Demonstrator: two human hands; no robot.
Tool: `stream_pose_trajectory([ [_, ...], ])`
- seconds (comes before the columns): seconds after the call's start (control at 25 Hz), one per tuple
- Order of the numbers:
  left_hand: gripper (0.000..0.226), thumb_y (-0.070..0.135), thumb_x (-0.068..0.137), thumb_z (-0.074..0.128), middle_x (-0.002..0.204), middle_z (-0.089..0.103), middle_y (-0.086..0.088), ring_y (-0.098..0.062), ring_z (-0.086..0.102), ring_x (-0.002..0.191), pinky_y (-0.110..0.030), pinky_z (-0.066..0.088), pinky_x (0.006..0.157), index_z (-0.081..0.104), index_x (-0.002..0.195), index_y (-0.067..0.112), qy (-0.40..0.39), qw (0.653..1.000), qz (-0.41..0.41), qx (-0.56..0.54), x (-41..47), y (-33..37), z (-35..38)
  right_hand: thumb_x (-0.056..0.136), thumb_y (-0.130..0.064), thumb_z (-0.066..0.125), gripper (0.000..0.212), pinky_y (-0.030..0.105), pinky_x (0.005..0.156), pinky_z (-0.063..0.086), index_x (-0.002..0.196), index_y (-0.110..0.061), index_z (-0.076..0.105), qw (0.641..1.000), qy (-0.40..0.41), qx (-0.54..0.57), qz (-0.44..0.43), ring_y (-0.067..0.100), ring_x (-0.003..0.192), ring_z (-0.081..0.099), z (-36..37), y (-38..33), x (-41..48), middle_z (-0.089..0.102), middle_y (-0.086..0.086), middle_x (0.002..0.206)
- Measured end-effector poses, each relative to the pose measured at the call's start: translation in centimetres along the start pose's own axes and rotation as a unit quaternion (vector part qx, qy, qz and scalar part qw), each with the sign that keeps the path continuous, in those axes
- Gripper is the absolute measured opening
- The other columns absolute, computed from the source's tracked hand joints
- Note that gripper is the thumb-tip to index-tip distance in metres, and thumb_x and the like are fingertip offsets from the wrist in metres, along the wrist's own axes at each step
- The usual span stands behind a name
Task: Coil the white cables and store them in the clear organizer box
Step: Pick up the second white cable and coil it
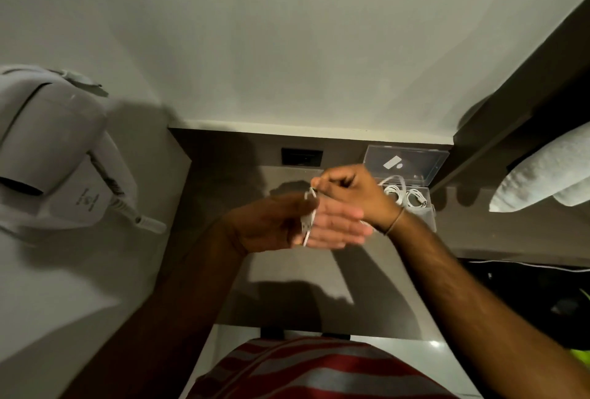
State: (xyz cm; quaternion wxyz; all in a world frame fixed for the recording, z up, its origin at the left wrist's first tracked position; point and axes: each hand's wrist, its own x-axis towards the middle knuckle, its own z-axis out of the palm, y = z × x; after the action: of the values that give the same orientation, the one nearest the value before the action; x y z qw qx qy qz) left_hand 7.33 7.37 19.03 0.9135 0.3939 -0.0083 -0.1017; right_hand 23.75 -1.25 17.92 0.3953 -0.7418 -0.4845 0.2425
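Note:
A thin white cable [309,223] runs across my left hand [297,226], which is held flat, palm up, fingers together, above the grey counter. My right hand [348,194] is just above it, its thumb and forefinger pinched on the cable's upper end. The cable trails off behind my right wrist toward the clear organizer box [427,216] at the back right of the counter. The box's lid [412,162] stands up open against the wall. Two coiled white cables [405,197] lie inside the box.
A white wall-mounted hair dryer [54,149] with its cord juts out at the left. A dark wall socket [301,157] sits on the back panel. Rolled white towels [542,172] lie on a shelf at the right. The counter's front edge is close to my striped shirt.

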Motion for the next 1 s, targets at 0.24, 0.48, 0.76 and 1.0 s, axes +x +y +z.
stream_pose_trajectory([
  [0.24,0.049,0.026,0.117,0.022,0.169,0.039,-0.009,-0.016,0.041,0.153,-0.031,0.029,0.128,0.032,0.162,0.009,0.264,0.952,0.125,0.093,1.6,2.4,-1.5,0.113,-0.015,0.043,0.036,0.015,0.056,0.038,0.092,-0.002,0.070,0.955,-0.247,0.157,0.041,0.002,0.052,0.043,2.0,3.3,-6.5,0.049,-0.009,0.059],
  [0.48,0.035,0.029,0.115,0.037,0.124,0.076,-0.001,-0.014,0.071,0.117,-0.039,0.054,0.110,0.067,0.125,0.016,0.319,0.862,-0.088,0.384,1.6,0.4,-2.2,0.105,-0.022,0.062,0.017,0.018,0.059,0.047,0.098,-0.023,0.077,0.971,-0.227,-0.005,-0.078,0.000,0.058,0.059,-5.4,1.5,-2.8,0.068,-0.019,0.069],
  [0.76,0.053,0.027,0.111,0.031,0.140,0.063,-0.029,-0.042,0.061,0.135,-0.038,0.046,0.118,0.053,0.144,-0.007,0.031,0.986,-0.064,0.149,1.7,0.7,-0.6,0.081,-0.021,0.089,0.007,0.012,0.070,0.055,0.084,-0.020,0.083,0.977,-0.158,0.115,-0.082,0.002,0.072,0.074,-7.4,0.7,3.1,0.082,-0.007,0.081],
  [1.0,0.051,0.030,0.110,0.051,0.151,0.059,-0.020,-0.030,0.058,0.141,-0.041,0.035,0.125,0.051,0.149,-0.002,0.068,0.971,0.176,-0.149,1.3,2.1,-0.7,0.110,-0.009,0.049,0.037,0.033,0.056,0.042,0.083,0.009,0.067,0.957,-0.216,0.192,0.015,0.019,0.056,0.047,0.5,3.6,-1.3,0.053,0.018,0.061],
])
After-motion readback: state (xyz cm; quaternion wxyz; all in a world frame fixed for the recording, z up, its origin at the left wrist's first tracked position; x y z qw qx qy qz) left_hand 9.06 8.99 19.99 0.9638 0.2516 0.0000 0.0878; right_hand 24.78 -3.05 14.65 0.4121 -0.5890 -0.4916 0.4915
